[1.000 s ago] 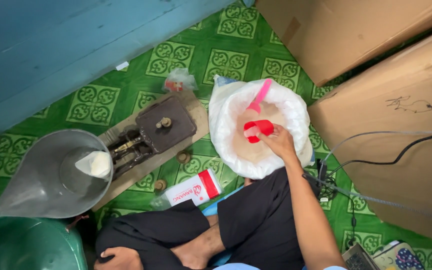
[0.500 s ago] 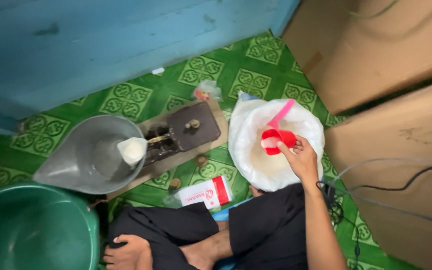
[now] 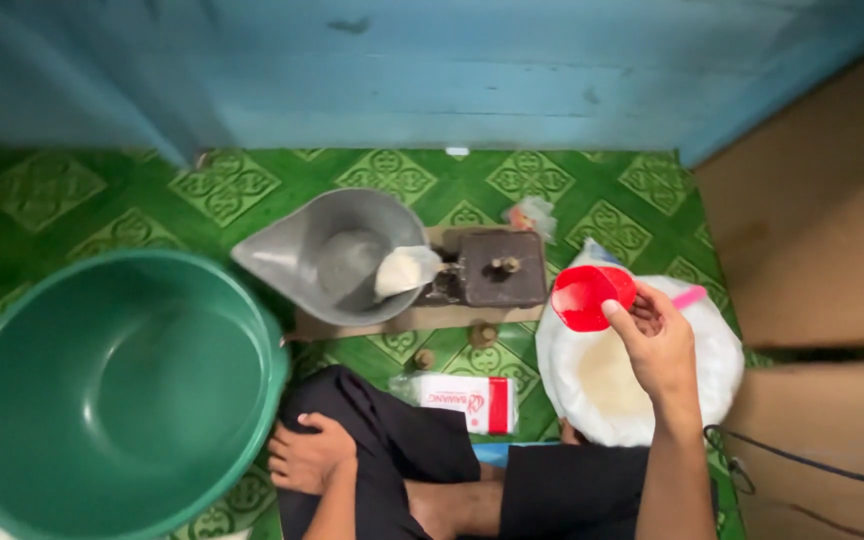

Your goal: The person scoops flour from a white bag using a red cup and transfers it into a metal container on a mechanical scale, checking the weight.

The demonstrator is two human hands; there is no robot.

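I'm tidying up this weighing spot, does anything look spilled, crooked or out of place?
Nothing looks spilled. The right hand holds a red scoop level over the open white sack. A filled clear bag leans on the metal scale pan's rim.

The right hand (image 3: 657, 345) is raised at the end of a bare forearm that runs up from the lower edge of view, its grip closed, thumb across curled fingers. Low and well apart to that grip's left, the left hand (image 3: 310, 455) lies palm-down, fingers loosely bent, on a folded leg.
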